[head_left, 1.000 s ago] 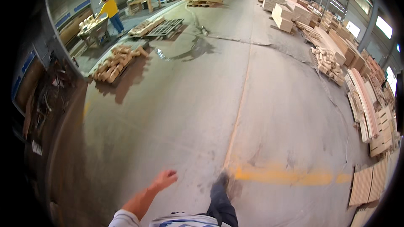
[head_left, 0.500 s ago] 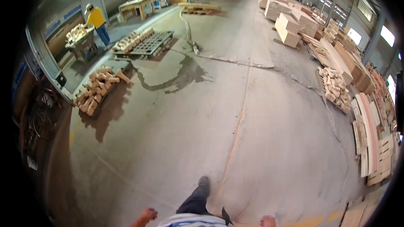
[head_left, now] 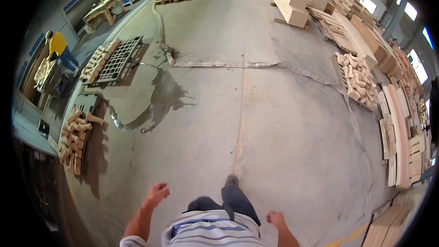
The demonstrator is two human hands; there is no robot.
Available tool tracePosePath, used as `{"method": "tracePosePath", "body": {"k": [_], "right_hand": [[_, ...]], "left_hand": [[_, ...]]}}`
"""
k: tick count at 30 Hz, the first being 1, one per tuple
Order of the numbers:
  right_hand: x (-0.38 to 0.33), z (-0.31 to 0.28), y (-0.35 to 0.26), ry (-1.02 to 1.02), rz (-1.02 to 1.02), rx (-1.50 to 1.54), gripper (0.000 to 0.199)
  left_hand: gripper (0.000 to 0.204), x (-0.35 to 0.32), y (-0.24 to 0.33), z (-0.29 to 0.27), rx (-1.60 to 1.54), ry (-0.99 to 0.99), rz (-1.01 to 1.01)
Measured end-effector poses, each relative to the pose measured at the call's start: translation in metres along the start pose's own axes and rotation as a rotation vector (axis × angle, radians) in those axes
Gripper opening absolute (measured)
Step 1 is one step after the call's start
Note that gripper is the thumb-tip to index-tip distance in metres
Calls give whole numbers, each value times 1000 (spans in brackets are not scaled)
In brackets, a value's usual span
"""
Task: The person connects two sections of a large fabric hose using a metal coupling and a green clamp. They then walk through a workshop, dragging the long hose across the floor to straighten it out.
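My left hand (head_left: pixel 157 194) hangs in front of my striped shirt at the lower left, its fingers loosely curled and nothing seen in them. Lower right of centre is my right hand (head_left: pixel 275 218), also curled and without any visible object. Both hang over the concrete floor (head_left: pixel 196 146), touching nothing. One dark shoe (head_left: pixel 232 180) is stretched forward beneath me. The things nearest along my path are a pallet of shaped wooden pieces (head_left: pixel 75 137) on the left and a pile of similar pieces (head_left: pixel 356 80) on the right.
A hose (head_left: pixel 206 64) lies across the floor ahead, beside a wet patch (head_left: pixel 162 96). A person in yellow (head_left: pixel 58 45) works at the left, past a slatted pallet (head_left: pixel 118 61). Stacked boards (head_left: pixel 398 132) and large timber blocks (head_left: pixel 292 7) line the right.
The hose, wet patch and pallets appear nearer as I walk forward. My view has tipped further down; more of both arms and my shirt shows, and the other foot leads.
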State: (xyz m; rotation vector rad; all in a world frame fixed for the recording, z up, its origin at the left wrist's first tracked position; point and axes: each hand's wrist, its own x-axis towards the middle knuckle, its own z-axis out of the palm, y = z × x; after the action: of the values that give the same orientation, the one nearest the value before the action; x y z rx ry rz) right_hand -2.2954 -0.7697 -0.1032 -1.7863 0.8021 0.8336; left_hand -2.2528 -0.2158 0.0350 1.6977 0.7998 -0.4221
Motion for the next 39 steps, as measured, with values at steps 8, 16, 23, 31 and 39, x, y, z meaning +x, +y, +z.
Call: {"method": "tracePosePath", "body": {"k": [8, 16, 23, 31, 39], "right_hand": [[120, -51, -341, 122, -141, 86, 21], [216, -80, -415, 4, -315, -586, 18], [368, -82, -549, -27, -520, -863, 15], [513, -72, -857, -57, -177, -84, 23], [743, -116, -1061, 76, -452, -372, 25]], "left_hand": [[43, 116, 39, 7, -114, 51, -493], [45, 386, 274, 14, 5, 58, -114], [47, 593, 569, 41, 80, -37, 265], [27, 716, 610, -5, 256, -55, -102], [28, 988, 511, -53, -123, -388, -89]]}}
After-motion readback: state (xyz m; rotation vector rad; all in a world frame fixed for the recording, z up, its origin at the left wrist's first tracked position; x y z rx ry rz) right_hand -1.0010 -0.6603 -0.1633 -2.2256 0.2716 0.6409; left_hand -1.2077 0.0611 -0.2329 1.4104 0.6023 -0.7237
